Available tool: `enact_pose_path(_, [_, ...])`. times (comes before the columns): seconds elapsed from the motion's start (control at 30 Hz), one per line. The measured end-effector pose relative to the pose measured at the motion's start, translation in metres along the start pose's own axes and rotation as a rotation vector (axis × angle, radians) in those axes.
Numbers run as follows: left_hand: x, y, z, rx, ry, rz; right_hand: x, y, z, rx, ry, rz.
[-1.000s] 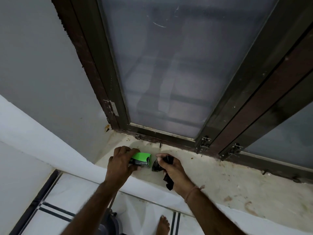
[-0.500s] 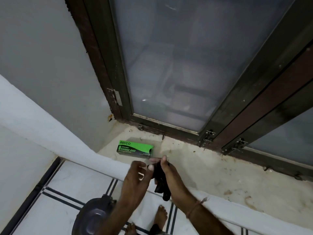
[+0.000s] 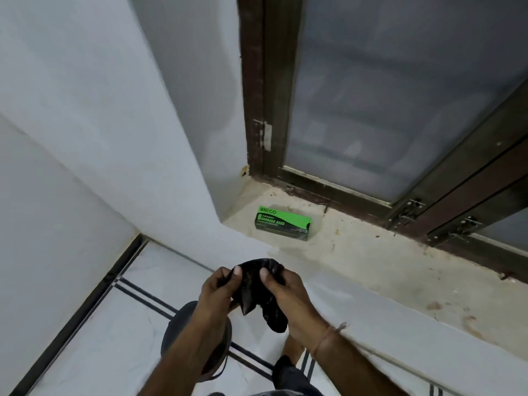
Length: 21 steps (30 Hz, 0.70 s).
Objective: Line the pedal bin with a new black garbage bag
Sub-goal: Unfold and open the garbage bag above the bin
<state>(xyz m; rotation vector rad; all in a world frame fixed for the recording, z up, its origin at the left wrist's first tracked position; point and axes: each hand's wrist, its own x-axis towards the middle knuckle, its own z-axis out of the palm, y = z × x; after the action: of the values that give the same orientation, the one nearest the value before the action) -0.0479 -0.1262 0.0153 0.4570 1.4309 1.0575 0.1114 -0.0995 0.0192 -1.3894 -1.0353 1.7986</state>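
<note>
Items observed: two hands, one bag, one box, one bin.

One black garbage bag [image 3: 251, 281] is held in the air in front of the person, crumpled into a bunch and not opened out. The left hand [image 3: 217, 288] grips its left side, with the thumb pressed over the plastic and the fingers curled behind. The right hand [image 3: 285, 292] grips its right side in the same way, thumb on top. A loose tail of the bag hangs down between the two wrists. One thin thread band [image 3: 328, 335] circles the right wrist.

One pedal bin [image 3: 178, 321] stands on the floor directly below the hands. It is dark and round, and the left forearm covers most of it (whether the lid is up or down cannot be told). The bag is above the bin and not in contact with it.

One green box [image 3: 283, 222], printed "GARBAGE BAGS", lies flat on the stained window sill [image 3: 371, 267] near the sill's left corner, well apart from the hands.

Behind the sill is a dark window frame [image 3: 270, 81] with frosted panes. Two metal latches [image 3: 411, 210] are fitted at its lower rail. The floor [image 3: 120, 324] is white tile with paired black lines. One bare foot [image 3: 294, 348] shows beside the bin, partly hidden by the right forearm.
</note>
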Motion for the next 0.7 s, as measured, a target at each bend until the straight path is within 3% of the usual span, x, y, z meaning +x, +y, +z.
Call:
enact_pose_path(0.2, [-0.011, 0.002, -0.101, -0.087, -0.018, 0.018, -0.006, 0.015, 0.055, 0.131, 0.108, 0.111])
enact_pose_path(0.43, [-0.051, 0.012, -0.258, 0.088, -0.056, 0.095, -0.063, 0.065, 0.167, 0.182, 0.276, 0.045])
enact_pose_path(0.53, [-0.076, 0.019, -0.314, 0.295, -0.070, 0.160, -0.092, 0.076, 0.211, 0.198, 0.303, 0.014])
enact_pose_path(0.63, [-0.095, 0.016, -0.355, 0.620, -0.144, 0.266, -0.120, 0.072, 0.256, 0.138, 0.212, -0.026])
enact_pose_path(0.7, [-0.111, 0.015, -0.359, 0.658, -0.273, 0.287, -0.130, 0.069, 0.280, 0.075, 0.117, -0.047])
